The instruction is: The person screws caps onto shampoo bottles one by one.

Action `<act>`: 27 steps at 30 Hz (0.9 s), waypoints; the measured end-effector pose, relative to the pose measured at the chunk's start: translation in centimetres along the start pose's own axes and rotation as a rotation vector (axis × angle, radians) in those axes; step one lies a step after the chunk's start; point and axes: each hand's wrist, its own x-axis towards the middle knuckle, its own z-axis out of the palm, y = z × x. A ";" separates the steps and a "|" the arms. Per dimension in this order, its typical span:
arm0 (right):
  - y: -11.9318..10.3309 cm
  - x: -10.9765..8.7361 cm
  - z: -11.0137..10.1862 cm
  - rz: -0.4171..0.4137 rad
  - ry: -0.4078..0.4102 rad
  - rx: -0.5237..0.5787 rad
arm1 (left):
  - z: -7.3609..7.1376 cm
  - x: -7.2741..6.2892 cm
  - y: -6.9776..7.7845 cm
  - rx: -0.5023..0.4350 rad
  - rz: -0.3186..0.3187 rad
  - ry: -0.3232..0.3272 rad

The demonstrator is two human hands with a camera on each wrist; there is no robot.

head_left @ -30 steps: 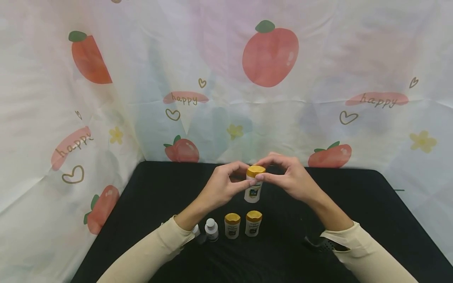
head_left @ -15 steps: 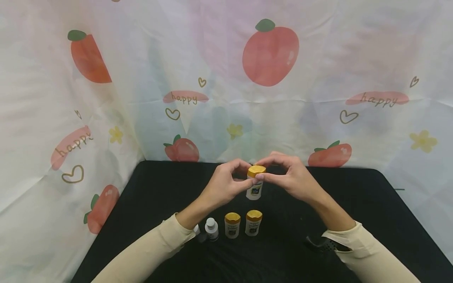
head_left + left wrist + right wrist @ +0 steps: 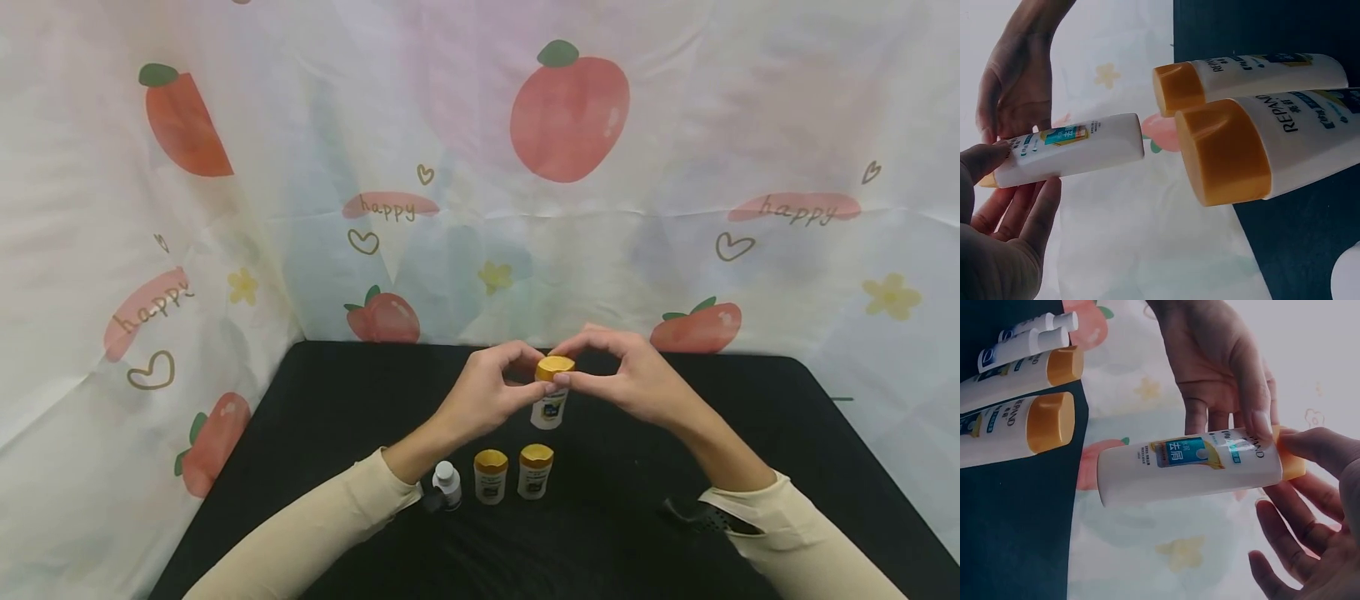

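Observation:
Both hands hold one white shampoo bottle with a gold cap, lifted over the far half of the table. My left hand grips its upper body between thumb and fingers. From the other side, my right hand pinches the gold cap with thumb and fingertips. In the right wrist view the cap is partly covered by the thumb, and the printed label faces the camera. Two matching shampoo bottles, one on the left and one on the right, stand upright nearer the body.
A smaller white bottle with a white cap stands left of the matching pair, partly behind the left sleeve. Another such bottle shows in the right wrist view. A black cloth covers the table; a printed curtain hangs behind it.
Both hands and the held shampoo bottle have shifted a little to the right. The grip looks the same, and the standing bottles have stayed in place.

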 end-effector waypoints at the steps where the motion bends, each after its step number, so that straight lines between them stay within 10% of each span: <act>1: 0.0 -0.1 -0.1 -0.004 0.002 -0.009 | 0.1 0.1 0.0 -0.003 -0.003 -0.007; 27: 2.2 -2.1 -0.8 0.042 -0.072 -0.143 | 2.7 0.6 -1.6 0.010 -0.058 -0.151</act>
